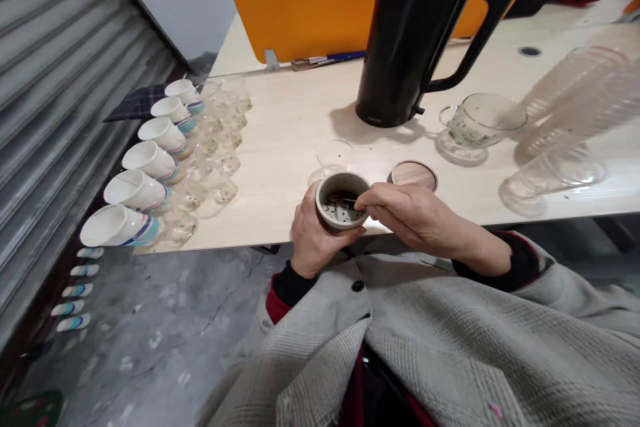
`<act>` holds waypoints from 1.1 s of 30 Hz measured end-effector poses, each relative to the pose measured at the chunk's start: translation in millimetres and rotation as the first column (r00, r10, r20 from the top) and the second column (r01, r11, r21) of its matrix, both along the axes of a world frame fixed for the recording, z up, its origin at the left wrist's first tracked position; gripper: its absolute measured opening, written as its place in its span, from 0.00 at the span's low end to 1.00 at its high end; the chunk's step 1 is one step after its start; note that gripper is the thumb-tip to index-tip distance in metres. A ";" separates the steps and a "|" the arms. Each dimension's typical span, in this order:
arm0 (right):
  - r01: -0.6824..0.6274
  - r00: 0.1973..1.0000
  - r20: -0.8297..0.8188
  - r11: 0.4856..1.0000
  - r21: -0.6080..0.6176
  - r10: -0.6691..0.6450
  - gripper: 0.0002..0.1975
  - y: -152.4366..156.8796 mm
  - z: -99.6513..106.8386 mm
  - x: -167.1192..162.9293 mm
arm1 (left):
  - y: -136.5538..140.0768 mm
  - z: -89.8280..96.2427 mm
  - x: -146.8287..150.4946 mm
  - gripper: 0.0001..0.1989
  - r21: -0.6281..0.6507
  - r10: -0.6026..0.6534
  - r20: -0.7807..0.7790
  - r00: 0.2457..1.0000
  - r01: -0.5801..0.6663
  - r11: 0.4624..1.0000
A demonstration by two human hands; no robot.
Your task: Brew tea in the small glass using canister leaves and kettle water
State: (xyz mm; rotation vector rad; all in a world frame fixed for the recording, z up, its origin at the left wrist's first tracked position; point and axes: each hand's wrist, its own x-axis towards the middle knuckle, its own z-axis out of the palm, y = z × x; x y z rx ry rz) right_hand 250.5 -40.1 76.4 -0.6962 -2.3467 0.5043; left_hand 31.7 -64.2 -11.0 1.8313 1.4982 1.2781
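My left hand (311,233) is wrapped round a pale round jar (345,181), tipped so that its mouth faces me. Dark dried tea leaves (345,215) are scattered over the bottom inside. The fingers of my right hand (415,213) pinch a thin, brownish utensil (344,199) that reaches into the jar; its far end is hard to make out. Just beyond the jar stands a small clear cup (334,153), partly hidden by it. A round wooden lid (414,175) lies on the table near my right hand.
A black electric kettle (405,47) stands behind. To the right are a ribbed glass cup (487,121), a clear plastic cup (555,170) and blurred cup stacks (590,93). Several paper cups (145,159) and clear cups (220,187) line the table's left end. An orange partition (300,0) rises behind.
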 end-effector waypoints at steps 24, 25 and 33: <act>-0.042 0.636 -0.536 0.669 -0.742 -0.555 0.06 5.9 1.8 9.8 | 1.6 -2.8 -1.4 0.54 0.059 -0.029 -0.008 1.000 0.030 0.998; -0.039 0.639 -0.537 0.675 -0.737 -0.550 0.06 5.5 1.4 9.5 | 1.5 -2.5 -1.5 0.54 0.056 -0.029 -0.010 1.000 0.030 0.998; 0.090 0.967 -0.183 0.909 -0.406 -0.178 0.10 1.0 18.7 0.4 | 1.0 -1.1 0.1 0.53 0.044 -0.022 -0.011 1.000 0.022 0.999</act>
